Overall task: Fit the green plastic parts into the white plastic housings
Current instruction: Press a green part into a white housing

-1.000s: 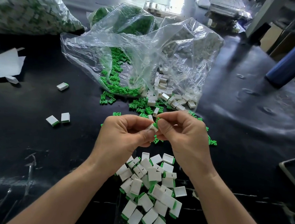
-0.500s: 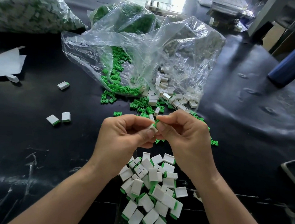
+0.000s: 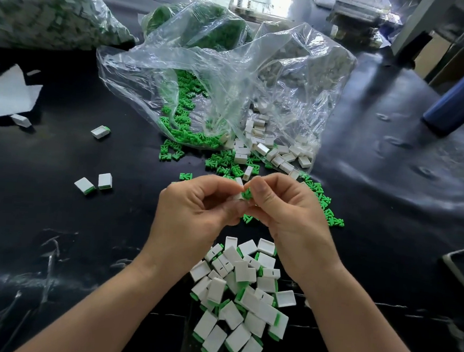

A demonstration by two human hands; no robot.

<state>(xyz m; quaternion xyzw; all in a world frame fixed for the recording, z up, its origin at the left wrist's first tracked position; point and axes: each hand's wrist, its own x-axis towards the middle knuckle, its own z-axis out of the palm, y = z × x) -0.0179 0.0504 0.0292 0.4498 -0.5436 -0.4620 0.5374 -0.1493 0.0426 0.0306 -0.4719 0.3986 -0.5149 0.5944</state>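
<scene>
White hard plastic, light and a bit slick, I'd judge: the housing (image 3: 237, 196) is pinched in the fingertips of the left hand (image 3: 194, 214), above the table (image 3: 82, 233) just beyond the finished pile (image 3: 244, 288). The right hand (image 3: 291, 216) pinches the green part (image 3: 247, 194). Flat sides seem the best grip. The long axis looks left-right, mouth rightward, though fingers hide most of it.

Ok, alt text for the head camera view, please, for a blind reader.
Over a black table, the left hand pinches a white housing while the right hand fits a green part into it. Assembled pieces lie piled nearby; loose parts spill from a clear bag.
</scene>
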